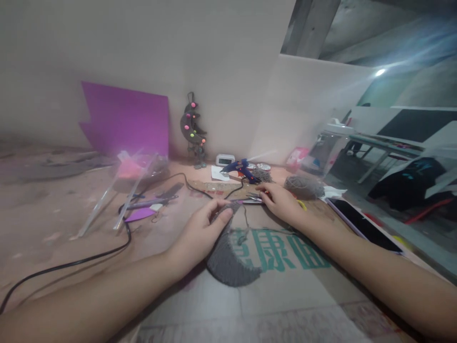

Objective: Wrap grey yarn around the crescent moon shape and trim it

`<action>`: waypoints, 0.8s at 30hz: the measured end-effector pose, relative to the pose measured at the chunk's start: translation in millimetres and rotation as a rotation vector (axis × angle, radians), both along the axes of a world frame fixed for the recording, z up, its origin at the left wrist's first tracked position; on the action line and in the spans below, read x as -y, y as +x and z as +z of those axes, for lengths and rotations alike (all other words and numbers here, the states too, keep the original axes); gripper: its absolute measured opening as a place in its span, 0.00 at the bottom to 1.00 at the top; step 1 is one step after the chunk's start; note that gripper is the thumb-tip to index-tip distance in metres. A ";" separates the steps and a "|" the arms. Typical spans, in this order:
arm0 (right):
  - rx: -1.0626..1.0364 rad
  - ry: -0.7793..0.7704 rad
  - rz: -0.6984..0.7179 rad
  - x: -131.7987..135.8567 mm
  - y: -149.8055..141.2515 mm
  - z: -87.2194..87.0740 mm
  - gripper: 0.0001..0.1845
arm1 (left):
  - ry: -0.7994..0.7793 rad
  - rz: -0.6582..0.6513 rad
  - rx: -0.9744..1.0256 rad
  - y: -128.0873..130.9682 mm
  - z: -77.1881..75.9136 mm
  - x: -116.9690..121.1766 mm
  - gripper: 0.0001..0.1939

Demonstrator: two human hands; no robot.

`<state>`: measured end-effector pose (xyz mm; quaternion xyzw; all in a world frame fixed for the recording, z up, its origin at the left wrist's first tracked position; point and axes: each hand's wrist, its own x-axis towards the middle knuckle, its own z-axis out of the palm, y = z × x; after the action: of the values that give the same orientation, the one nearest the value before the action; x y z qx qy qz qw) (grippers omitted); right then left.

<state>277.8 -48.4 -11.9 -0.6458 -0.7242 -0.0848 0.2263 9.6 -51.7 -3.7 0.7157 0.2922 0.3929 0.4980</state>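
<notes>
My left hand is closed on the upper tip of a crescent moon wrapped in grey yarn, its broad curve resting on the cardboard sheet. A loose yarn end dangles from the tip. To the right, my right hand has its fingers curled round a pair of scissors. Their blades poke out left of the fingers and a yellow handle shows behind the hand; the grip itself is partly hidden. A slim purple-and-silver tool lies just below the blades.
A blue glue gun, a white digital clock and grey yarn stand towards the wall. Clear sticks, a utility knife and a black cable lie left. A phone lies right. A decorated moon hangs behind.
</notes>
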 end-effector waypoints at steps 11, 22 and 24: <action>0.109 -0.002 0.068 1.3 -6.6 1.1 0.12 | -0.082 0.002 0.034 1.7 -4.5 -11.9 0.10; 0.156 -0.011 0.082 -4.3 0.7 -4.1 0.13 | -0.136 0.005 0.049 4.9 -8.5 -12.7 0.08; 0.166 -0.007 0.085 -4.8 0.8 -4.0 0.13 | -0.148 0.010 0.071 4.8 -9.9 -12.7 0.07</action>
<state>278.6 -43.6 -15.9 -0.6059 -0.7676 -0.1257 0.1669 14.4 -39.0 -13.6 0.6610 0.3062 0.3978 0.5577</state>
